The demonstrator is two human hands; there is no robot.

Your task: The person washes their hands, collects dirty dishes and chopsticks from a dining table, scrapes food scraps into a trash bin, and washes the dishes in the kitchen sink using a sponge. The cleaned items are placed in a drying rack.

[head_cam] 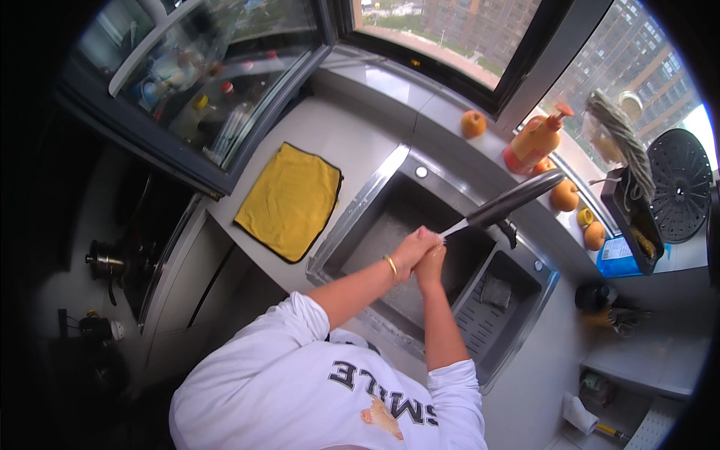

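My left hand (413, 251) and my right hand (432, 264) are pressed together over the large basin of a dark double sink (360, 230). Water runs onto them from the black and grey faucet (495, 205). A gold bangle (390, 268) circles my left wrist. The fingers overlap, so whether anything small lies between the palms is hidden. In the smaller basin to the right lies a grey scouring pad (495, 291), resting near a slotted drain tray (475, 332). A yellow cloth with a dark edge (289, 202) is spread on the counter left of the sink.
An orange pump bottle (533, 143) and several round fruits (473, 123) line the window ledge. At the right stand a black caddy (630, 225) and a blue packet (617, 257). An opened window sash (225, 101) reaches over the counter at upper left. A pot (107, 260) sits at far left.
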